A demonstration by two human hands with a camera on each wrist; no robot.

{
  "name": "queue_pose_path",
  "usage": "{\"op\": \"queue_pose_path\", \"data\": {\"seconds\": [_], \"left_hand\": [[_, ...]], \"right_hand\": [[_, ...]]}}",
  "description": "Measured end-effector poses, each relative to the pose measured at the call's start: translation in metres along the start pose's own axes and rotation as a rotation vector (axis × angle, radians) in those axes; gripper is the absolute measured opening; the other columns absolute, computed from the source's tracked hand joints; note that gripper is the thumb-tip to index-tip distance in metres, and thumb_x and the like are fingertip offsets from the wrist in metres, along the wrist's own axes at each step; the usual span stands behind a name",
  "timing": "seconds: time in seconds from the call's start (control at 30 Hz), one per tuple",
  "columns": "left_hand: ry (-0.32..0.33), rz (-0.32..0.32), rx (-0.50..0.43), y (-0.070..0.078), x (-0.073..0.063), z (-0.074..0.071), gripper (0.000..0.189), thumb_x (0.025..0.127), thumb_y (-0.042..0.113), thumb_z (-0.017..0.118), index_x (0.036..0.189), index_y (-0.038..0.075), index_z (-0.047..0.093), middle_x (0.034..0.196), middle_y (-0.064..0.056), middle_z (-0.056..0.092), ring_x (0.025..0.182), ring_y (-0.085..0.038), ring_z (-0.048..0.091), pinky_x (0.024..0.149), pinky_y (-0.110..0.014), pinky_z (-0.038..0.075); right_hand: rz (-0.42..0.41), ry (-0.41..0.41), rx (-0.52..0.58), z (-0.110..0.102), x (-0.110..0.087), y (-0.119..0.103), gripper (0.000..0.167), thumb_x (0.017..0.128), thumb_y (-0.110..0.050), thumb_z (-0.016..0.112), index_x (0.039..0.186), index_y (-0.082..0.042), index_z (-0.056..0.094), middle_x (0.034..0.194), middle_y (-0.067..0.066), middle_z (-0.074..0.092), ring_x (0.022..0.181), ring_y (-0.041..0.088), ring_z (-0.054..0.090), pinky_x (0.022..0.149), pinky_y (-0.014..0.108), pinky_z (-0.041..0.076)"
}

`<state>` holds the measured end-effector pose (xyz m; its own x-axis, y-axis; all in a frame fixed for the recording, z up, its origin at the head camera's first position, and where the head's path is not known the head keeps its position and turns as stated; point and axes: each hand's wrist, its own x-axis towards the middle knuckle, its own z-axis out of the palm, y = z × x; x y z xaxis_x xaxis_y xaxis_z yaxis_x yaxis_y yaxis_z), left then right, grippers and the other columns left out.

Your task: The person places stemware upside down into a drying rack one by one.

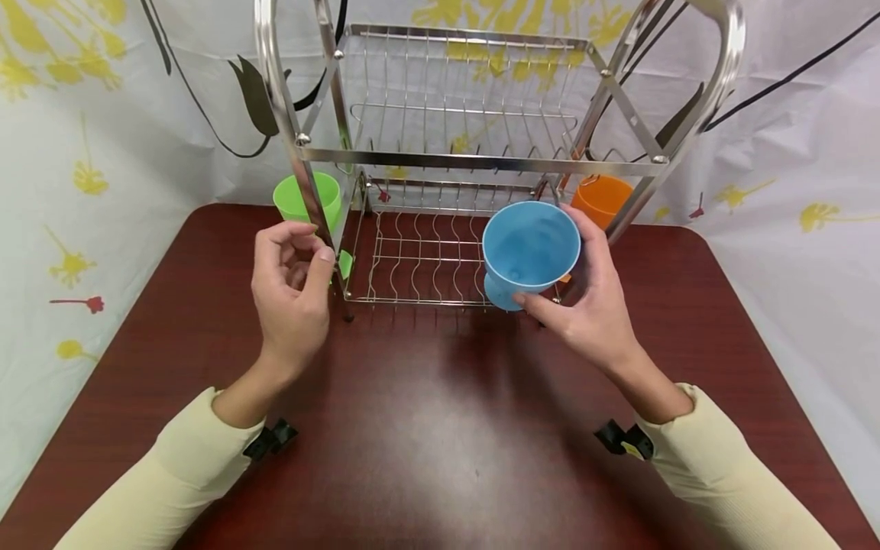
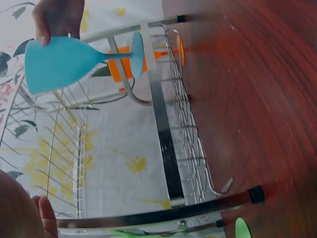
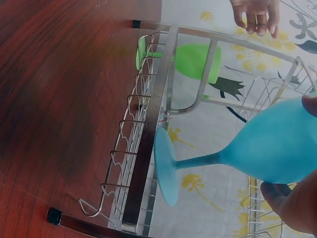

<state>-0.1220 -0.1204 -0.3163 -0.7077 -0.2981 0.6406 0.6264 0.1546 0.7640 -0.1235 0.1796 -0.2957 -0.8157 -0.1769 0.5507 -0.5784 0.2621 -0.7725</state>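
Observation:
A blue plastic goblet [image 1: 525, 244] is gripped round its bowl by my right hand [image 1: 594, 298], in front of the right part of a metal dish rack [image 1: 481, 162]. Seen from the right wrist, the goblet [image 3: 272, 144] has a thin stem and a round foot, close to the rack's front bar. My left hand [image 1: 292, 294] hovers by the rack's left post with its fingers loosely curled and nothing in them. Just behind it stands a green goblet [image 1: 323, 195], partly hidden by the post. An orange goblet [image 1: 601, 198] stands beyond the right hand.
The two-tier wire rack stands on a dark red-brown table [image 1: 412, 428] at its back edge. Its lower wire shelf [image 1: 426, 260] lies behind the front bar. Patterned white sheeting [image 1: 791, 153] hangs behind and on both sides.

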Motion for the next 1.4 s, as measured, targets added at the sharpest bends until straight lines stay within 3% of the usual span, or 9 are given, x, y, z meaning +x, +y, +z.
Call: {"op": "queue_pose_path", "data": {"seconds": [0.1, 0.23, 0.33, 0.43, 0.53, 0.63, 1.03, 1.2, 1.4], "left_hand": [[-0.099, -0.015, -0.01, 0.002, -0.003, 0.003, 0.023, 0.091, -0.002, 0.056, 0.114, -0.003, 0.053, 0.088, -0.001, 0.057, 0.076, -0.015, 0.056, 0.058, -0.019, 0.041], [-0.247, -0.092, -0.009, 0.005, -0.008, 0.006, 0.029, 0.093, 0.0, 0.057, 0.121, -0.003, 0.051, 0.091, -0.007, 0.06, 0.078, -0.015, 0.059, 0.058, -0.019, 0.044], [-0.312, -0.143, -0.007, 0.006, -0.009, 0.01, 0.031, 0.093, 0.0, 0.057, 0.123, -0.003, 0.05, 0.095, -0.012, 0.062, 0.082, -0.014, 0.061, 0.06, -0.019, 0.045], [-0.344, -0.165, -0.009, 0.007, -0.009, 0.012, 0.031, 0.094, 0.0, 0.057, 0.124, -0.003, 0.05, 0.099, -0.015, 0.063, 0.085, -0.015, 0.063, 0.062, -0.021, 0.048], [-0.362, -0.18, -0.008, 0.007, -0.008, 0.014, 0.031, 0.094, 0.001, 0.056, 0.124, -0.004, 0.05, 0.102, -0.016, 0.064, 0.088, -0.015, 0.064, 0.064, -0.023, 0.05], [-0.371, -0.192, -0.012, 0.007, -0.007, 0.016, 0.03, 0.095, 0.001, 0.056, 0.124, -0.003, 0.051, 0.103, -0.015, 0.065, 0.089, -0.014, 0.065, 0.068, -0.024, 0.052], [-0.441, -0.241, 0.02, 0.008, -0.008, 0.031, 0.028, 0.097, 0.009, 0.056, 0.124, 0.004, 0.062, 0.113, -0.007, 0.068, 0.097, -0.014, 0.064, 0.082, -0.025, 0.053], [-0.488, -0.28, 0.059, 0.006, -0.007, 0.037, 0.029, 0.098, 0.015, 0.056, 0.124, 0.007, 0.065, 0.119, -0.005, 0.068, 0.106, -0.011, 0.063, 0.088, -0.025, 0.05], [-0.548, -0.333, 0.076, 0.007, -0.007, 0.042, 0.03, 0.098, 0.021, 0.057, 0.124, 0.01, 0.065, 0.123, -0.004, 0.066, 0.107, -0.01, 0.061, 0.09, -0.032, 0.051]], "right_hand": [[-0.02, 0.001, -0.045, 0.001, 0.001, 0.0, 0.1, 0.061, 0.017, 0.08, 0.147, -0.005, 0.033, 0.141, 0.012, 0.045, 0.118, 0.029, 0.048, 0.089, 0.024, 0.05], [-0.051, 0.002, -0.106, 0.003, 0.001, 0.001, 0.101, 0.06, 0.014, 0.082, 0.147, -0.004, 0.034, 0.141, 0.011, 0.046, 0.114, 0.029, 0.051, 0.083, 0.02, 0.051], [-0.089, -0.009, -0.186, 0.003, 0.0, 0.003, 0.101, 0.06, 0.008, 0.084, 0.147, -0.005, 0.035, 0.143, 0.009, 0.045, 0.116, 0.028, 0.051, 0.077, 0.017, 0.05], [-0.143, -0.02, -0.271, 0.004, 0.0, 0.004, 0.099, 0.061, 0.001, 0.086, 0.147, -0.005, 0.036, 0.145, 0.009, 0.045, 0.122, 0.026, 0.049, 0.087, 0.026, 0.05], [-0.193, -0.031, -0.329, 0.005, 0.0, 0.005, 0.097, 0.063, -0.005, 0.086, 0.147, -0.005, 0.036, 0.145, 0.012, 0.045, 0.129, 0.027, 0.045, 0.102, 0.044, 0.044], [-0.22, -0.032, -0.337, 0.006, 0.001, 0.005, 0.095, 0.063, -0.007, 0.085, 0.146, -0.005, 0.037, 0.143, 0.014, 0.046, 0.129, 0.029, 0.045, 0.102, 0.052, 0.042], [-0.379, -0.08, -0.448, 0.009, -0.001, 0.009, 0.09, 0.062, -0.008, 0.082, 0.141, 0.003, 0.039, 0.145, 0.018, 0.044, 0.133, 0.035, 0.04, 0.105, 0.05, 0.041], [-0.515, -0.116, -0.563, 0.01, 0.0, 0.013, 0.088, 0.061, -0.007, 0.083, 0.137, 0.004, 0.042, 0.144, 0.02, 0.045, 0.132, 0.039, 0.042, 0.109, 0.05, 0.038], [-0.665, -0.102, -0.635, 0.013, 0.003, 0.017, 0.082, 0.06, -0.012, 0.08, 0.133, 0.006, 0.047, 0.139, 0.023, 0.051, 0.127, 0.042, 0.047, 0.11, 0.05, 0.035]]}}
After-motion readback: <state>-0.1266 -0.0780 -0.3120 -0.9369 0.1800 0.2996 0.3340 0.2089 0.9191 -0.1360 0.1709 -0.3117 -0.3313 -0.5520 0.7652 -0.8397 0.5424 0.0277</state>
